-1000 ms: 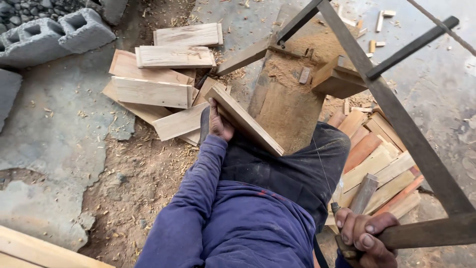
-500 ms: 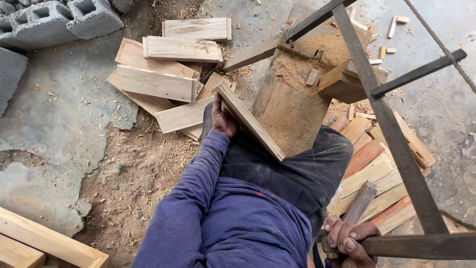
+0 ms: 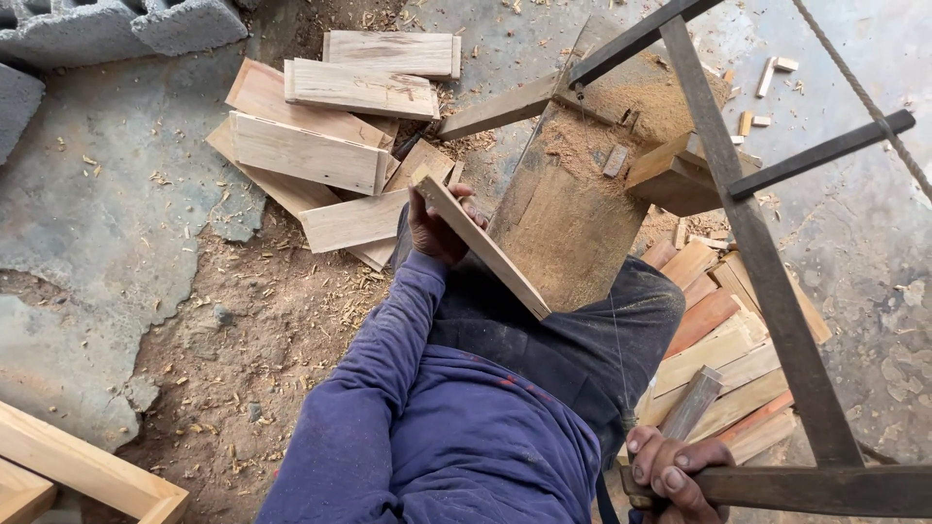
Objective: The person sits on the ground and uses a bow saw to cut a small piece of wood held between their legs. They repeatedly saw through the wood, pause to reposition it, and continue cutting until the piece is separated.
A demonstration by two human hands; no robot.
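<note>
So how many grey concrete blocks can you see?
3: one and a second along the top left edge, a third at the left edge below. More may lie outside view.

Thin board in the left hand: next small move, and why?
Probably set the thin board down on the stack of cut boards to the left. The left hand holds it tilted and free of the sawdust-covered block, while the right hand grips the frame saw off to the side.

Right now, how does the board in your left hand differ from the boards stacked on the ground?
The board is gripped by the left hand and tilted on edge in the air; the stacked boards lie flat on the dirt, untouched. It stands alone; they overlap in a loose pile. Both are pale, rough-sawn wood.
</note>
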